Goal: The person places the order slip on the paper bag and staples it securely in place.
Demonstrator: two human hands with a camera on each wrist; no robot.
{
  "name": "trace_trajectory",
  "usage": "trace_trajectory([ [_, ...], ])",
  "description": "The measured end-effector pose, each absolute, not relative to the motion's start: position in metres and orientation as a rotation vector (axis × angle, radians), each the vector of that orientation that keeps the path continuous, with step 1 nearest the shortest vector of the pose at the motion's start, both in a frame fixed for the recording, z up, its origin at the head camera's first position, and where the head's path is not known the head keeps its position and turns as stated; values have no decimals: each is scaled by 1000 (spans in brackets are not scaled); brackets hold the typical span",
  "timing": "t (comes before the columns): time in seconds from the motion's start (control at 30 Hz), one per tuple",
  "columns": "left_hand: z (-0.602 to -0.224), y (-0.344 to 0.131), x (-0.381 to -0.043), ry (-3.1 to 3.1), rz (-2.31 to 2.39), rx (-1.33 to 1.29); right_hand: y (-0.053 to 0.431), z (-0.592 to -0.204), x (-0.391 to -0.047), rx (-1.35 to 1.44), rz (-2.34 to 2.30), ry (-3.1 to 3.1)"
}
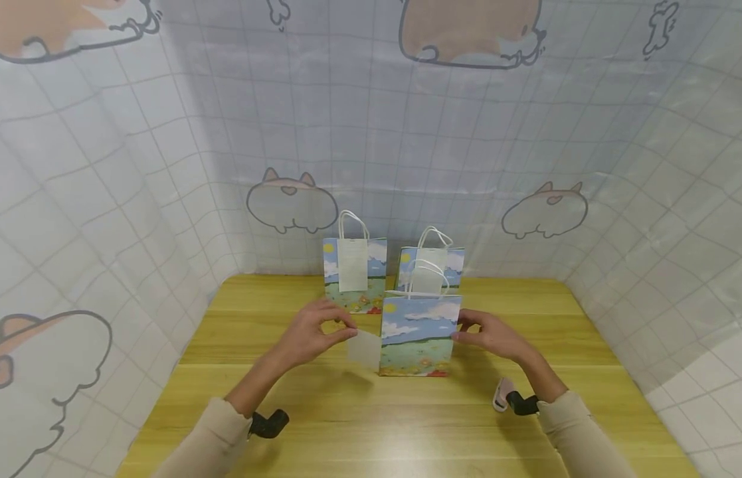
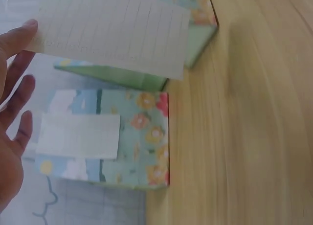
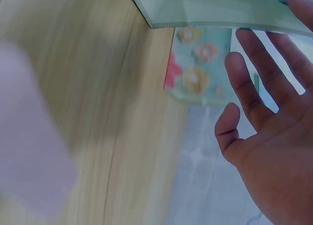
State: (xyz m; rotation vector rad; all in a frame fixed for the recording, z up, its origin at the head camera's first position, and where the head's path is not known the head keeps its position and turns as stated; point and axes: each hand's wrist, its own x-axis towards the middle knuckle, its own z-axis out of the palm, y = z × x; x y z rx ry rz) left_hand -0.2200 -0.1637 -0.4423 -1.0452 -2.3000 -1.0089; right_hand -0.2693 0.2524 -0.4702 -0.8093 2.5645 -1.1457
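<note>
My left hand (image 1: pixel 313 332) pinches a lined white paper card (image 2: pixel 117 34) between thumb and fingertips, holding it by one end. The card hangs at the left side of the front paper gift bag (image 1: pixel 420 338), which is printed with sky, clouds and flowers. At that bag's right edge, my right hand (image 1: pixel 490 332) pinches its side, thumb toward me and fingers behind. Two similar bags stand farther back: the left bag (image 1: pixel 375 265) has a white card (image 1: pixel 353 265) on its front, and the right bag (image 1: pixel 457 262) is partly hidden by the front one.
A small pink and white object (image 1: pixel 501 395) lies on the wooden table (image 1: pixel 371 425) near my right wrist. Black wrist mounts (image 1: pixel 269 423) sit under both forearms. Cloth walls (image 1: pixel 371 133) with a grid and dog drawings enclose the table at the back and sides.
</note>
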Motion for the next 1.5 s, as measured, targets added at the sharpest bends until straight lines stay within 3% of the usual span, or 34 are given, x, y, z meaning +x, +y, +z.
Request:
trace_trajectory([
  [0.6, -440, -130, -228, -2147, -983, -917, 193, -479, -267, -939, -1203, 2527],
  [1.5, -459, -126, -229, -1916, -1070, -769, 161, -464, -249, -913, -1240, 2649],
])
